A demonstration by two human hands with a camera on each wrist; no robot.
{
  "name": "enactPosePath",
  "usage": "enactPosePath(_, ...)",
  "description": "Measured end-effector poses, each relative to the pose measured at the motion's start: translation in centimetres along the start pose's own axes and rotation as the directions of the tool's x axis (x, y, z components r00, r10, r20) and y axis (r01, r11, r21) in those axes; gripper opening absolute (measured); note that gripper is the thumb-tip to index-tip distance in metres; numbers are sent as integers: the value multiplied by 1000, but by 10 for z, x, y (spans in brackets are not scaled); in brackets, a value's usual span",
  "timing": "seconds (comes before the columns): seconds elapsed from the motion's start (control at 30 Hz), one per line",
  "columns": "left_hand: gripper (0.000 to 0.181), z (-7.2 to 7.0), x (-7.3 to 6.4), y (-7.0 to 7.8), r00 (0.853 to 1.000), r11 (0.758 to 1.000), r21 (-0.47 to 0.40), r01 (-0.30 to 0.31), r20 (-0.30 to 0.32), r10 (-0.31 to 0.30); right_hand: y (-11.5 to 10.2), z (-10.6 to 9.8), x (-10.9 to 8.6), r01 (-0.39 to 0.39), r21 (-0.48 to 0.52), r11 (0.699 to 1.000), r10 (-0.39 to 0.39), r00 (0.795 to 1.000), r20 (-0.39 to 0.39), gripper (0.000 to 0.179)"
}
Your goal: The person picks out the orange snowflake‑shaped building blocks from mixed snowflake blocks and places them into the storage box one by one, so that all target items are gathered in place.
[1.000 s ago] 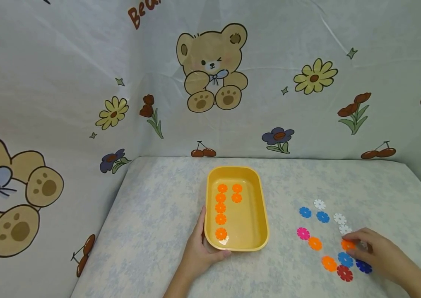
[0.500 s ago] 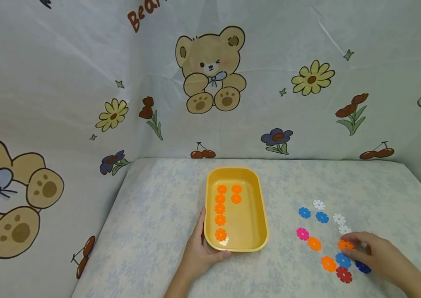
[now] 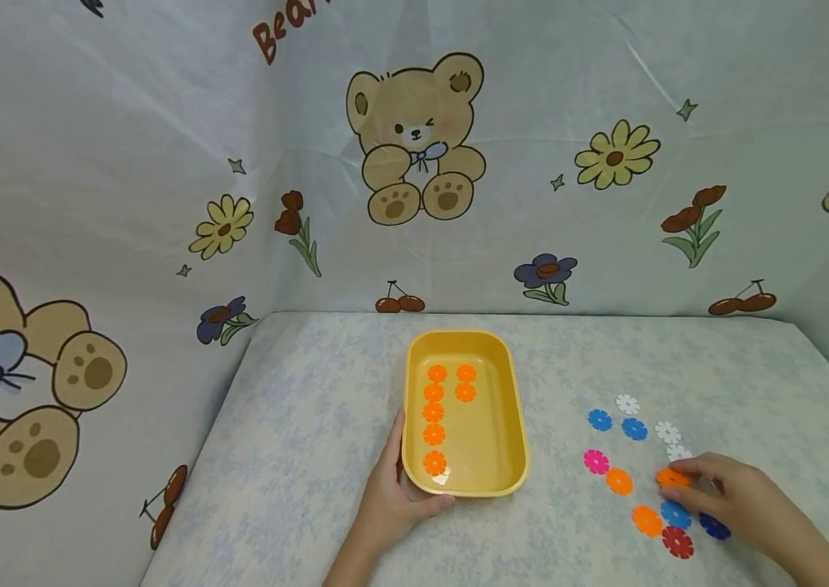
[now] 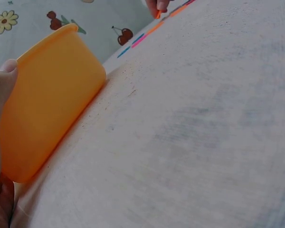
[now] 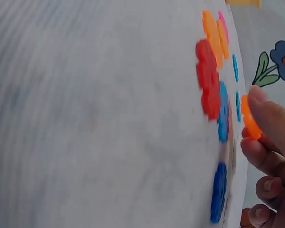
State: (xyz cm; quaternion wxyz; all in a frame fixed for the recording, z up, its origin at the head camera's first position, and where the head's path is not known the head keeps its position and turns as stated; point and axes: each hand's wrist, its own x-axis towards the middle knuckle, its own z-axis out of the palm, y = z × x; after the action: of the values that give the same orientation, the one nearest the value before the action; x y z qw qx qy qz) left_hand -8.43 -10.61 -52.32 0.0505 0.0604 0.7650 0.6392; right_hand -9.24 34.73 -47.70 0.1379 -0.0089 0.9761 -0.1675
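Observation:
A yellow plastic tray (image 3: 491,440) stands on the table with several orange flower-shaped discs (image 3: 434,412) in two columns on its floor. My left hand (image 3: 388,509) grips its near left corner, thumb at the front rim and fingers along the left side. In the left wrist view the tray's outer wall (image 4: 52,99) shows between thumb and fingers. My right hand (image 3: 744,497) pinches an orange flower-shaped disc (image 3: 671,478) between thumb and fingertips. In the right wrist view that disc (image 5: 251,118) is held on edge, above the table.
Around the right hand lie loose discs: white (image 3: 667,432), light blue (image 3: 634,429), pink (image 3: 596,461), orange (image 3: 647,520), red (image 3: 677,541) and dark blue (image 3: 714,526). A patterned cloth (image 3: 473,261) rises behind the table and along its left side.
My right hand has moved slightly left, and the orange disc has come with it, away from the spot beside the light blue disc. The left hand stays on the tray.

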Motion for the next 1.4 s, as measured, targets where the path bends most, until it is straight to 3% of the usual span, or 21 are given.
enactPosePath(0.1,123,0,0,1,1000,1000,-6,-1,0,1,-11,-1,0,18,21,1000,-16,998,-54,59)
enactPosePath(0.23,123,0,0,0,1000,1000,-11,-6,-5,6,-30,1,3,109,57,992,-97,980,-175,48)
enactPosePath(0.33,123,0,0,0,1000,1000,-12,-10,-5,10,-45,3,9,211,84,974,-183,949,-258,38)
enactPosePath(0.53,124,1,0,0,1000,1000,1,1,-6,-1,-77,8,26,368,127,921,-306,885,-351,29)
enactPosePath(0.9,124,1,0,1,1000,1000,16,5,-11,-4,-132,19,58,526,214,823,-397,802,-446,27)
enactPosePath(1.0,125,1,0,1,1000,1000,14,11,-12,-11,-149,20,64,534,229,814,-408,806,-428,28)
enactPosePath(1.17,124,1,0,0,1000,1000,19,10,-8,-10,-175,22,71,502,225,835,-401,835,-376,30)
enactPosePath(1.4,123,0,0,-1,1000,1000,27,-2,-2,2,-201,27,83,529,170,831,-445,817,-368,31)
